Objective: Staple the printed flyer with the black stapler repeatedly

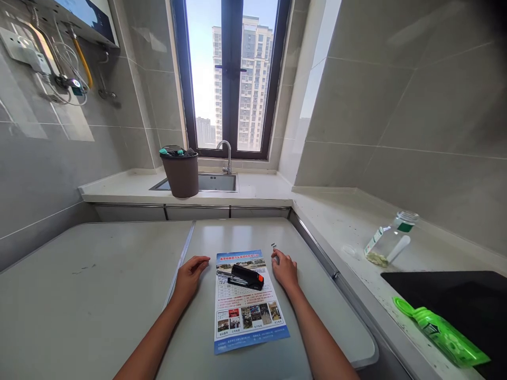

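Note:
A black stapler (246, 277) with a red-orange mark at one end lies on its side across a printed flyer (250, 319). Its metal part sticks out to the left. My left hand (190, 275) rests on the table left of the flyer, thumb and fingers drawn together, with nothing visible in them. To the right of the flyer, my right hand (285, 268) is curled. At its thumb and forefinger tips shows a small metallic piece (273, 245), which looks like a short strip of staples. Both hands are apart from the stapler.
Beneath everything is a pale tabletop (130, 285) with a seam. On the right counter stand a clear jar (390, 240), a black panel (455, 287) and a green pouch (446, 335). A brown bin (180, 174) stands by the sink (217, 182) and faucet (227, 158).

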`<state>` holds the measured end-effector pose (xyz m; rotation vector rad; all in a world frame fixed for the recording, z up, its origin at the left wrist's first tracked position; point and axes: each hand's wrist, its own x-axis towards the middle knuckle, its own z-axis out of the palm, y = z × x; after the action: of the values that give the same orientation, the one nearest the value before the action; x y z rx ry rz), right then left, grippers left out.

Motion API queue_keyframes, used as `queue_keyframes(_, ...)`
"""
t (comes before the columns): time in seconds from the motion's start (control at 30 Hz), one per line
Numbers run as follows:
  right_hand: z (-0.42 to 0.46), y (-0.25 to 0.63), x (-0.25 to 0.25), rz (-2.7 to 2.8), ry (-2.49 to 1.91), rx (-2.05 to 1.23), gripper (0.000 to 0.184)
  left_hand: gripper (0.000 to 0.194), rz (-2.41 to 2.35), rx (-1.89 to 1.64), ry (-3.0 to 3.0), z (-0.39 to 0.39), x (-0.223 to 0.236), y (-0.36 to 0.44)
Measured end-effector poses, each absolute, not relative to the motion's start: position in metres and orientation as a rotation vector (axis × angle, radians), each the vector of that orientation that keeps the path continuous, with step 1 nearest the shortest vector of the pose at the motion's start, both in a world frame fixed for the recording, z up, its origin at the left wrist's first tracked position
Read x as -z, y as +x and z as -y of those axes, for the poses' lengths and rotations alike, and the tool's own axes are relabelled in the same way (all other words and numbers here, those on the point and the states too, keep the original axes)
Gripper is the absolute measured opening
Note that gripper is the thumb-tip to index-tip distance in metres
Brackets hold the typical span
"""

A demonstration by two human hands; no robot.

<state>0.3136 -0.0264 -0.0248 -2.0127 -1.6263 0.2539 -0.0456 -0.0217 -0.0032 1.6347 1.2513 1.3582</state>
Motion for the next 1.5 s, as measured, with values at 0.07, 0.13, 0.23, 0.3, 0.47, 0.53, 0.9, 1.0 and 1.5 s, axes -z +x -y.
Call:
queue_keyframes(0.07, 0.026, 0.314, 0.025, 1.623, -2.014, -0.262, 0.031, 0.032, -1.263, -1.35, 1.614, 0.023, 0.003, -0.045)
queue_keyframes(0.13, 0.026, 0.314, 0.025, 1.622, -2.016, -0.259, 0.032, 0.032, -1.288, -1.354, 1.599, 0.024, 0.002, -0.044)
queue_keyframes(0.23, 0.026, 0.314, 0.026, 1.622, -2.018, -0.248, 0.034, 0.032, -1.286, -1.346, 1.591, 0.026, 0.001, -0.04)
queue_keyframes(0.3, 0.025, 0.314, 0.026, 1.624, -2.025, -0.252, 0.037, 0.031, -1.272, -1.332, 1.576, 0.028, 0.001, -0.037)
queue_keyframes(0.47, 0.024, 0.315, 0.027, 1.614, -2.039, -0.26, 0.038, 0.03, -1.189, -1.288, 1.679, 0.03, -0.001, -0.03)
queue_keyframes(0.53, 0.024, 0.315, 0.027, 1.612, -2.045, -0.256, 0.033, 0.029, -1.148, -1.254, 1.781, 0.03, -0.002, -0.027)
queue_keyframes(0.9, 0.024, 0.315, 0.028, 1.616, -2.04, -0.246, 0.025, 0.026, -1.148, -0.996, 2.222, 0.025, 0.007, -0.012)
queue_keyframes(1.0, 0.025, 0.315, 0.027, 1.602, -2.035, -0.257, 0.025, 0.019, -1.235, -0.953, 2.356, 0.024, 0.008, -0.013)
queue_keyframes(1.5, 0.024, 0.314, 0.026, 1.582, -2.037, -0.275, 0.026, 0.016, -1.253, -0.829, 2.499, 0.02, 0.016, -0.014)
